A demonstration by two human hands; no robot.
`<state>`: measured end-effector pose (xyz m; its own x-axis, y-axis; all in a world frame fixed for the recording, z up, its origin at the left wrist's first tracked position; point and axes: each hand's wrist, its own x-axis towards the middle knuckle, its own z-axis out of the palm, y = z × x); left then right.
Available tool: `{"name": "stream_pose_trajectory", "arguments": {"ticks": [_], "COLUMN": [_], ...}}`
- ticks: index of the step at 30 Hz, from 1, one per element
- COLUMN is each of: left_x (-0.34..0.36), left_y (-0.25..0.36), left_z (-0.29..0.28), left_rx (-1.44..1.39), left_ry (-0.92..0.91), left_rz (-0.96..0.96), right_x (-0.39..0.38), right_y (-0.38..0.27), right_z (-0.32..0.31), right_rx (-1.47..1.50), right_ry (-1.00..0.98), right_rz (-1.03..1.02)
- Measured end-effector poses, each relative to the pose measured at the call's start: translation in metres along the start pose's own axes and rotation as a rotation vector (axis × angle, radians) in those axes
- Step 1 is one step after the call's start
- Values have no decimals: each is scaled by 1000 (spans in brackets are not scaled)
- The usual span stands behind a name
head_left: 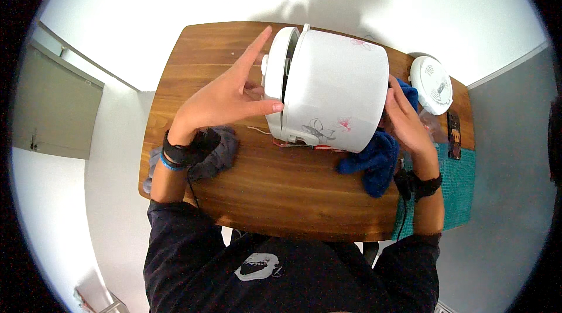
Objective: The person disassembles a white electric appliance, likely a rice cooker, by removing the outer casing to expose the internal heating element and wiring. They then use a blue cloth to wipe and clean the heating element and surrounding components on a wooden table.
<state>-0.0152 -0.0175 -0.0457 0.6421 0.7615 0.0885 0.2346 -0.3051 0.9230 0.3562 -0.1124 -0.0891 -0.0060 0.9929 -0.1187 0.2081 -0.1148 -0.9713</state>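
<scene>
A white rice cooker (339,84) with pink and grey flowers lies on its side on the table. Its white end piece (273,90) is at the left, with a dark gap between it and the body. My left hand (225,96) grips this end piece, thumb pressed on its near rim and index finger stretched out past its far side. At the other end, my right hand (407,117) steadies the body with its fingers against the edge; some fingertips are hidden behind it. A blue cloth (374,163) is bunched under and beside that end.
A round white vented cover (432,84) lies at the far right of the wooden table (281,196). Near it are a dark phone-like object (453,134) and a green cutting mat (456,190). A grey cloth (216,155) lies by my left wrist. A white wall stands behind the table.
</scene>
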Motion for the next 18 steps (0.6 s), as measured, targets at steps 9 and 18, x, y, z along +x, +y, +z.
{"name": "stream_pose_trajectory", "arguments": {"ticks": [9,18], "left_x": [-8,-13], "left_y": [1,-25], "left_z": [-11,-20], "left_rx": [246,338], "left_ry": [-56,290], "left_rz": [187,271], "right_x": [-6,4], "right_y": [-40,-16], "right_z": [28,49], "right_rx": [-95,138], "right_ry": [-45,16], "right_rz": [-88,-152]}}
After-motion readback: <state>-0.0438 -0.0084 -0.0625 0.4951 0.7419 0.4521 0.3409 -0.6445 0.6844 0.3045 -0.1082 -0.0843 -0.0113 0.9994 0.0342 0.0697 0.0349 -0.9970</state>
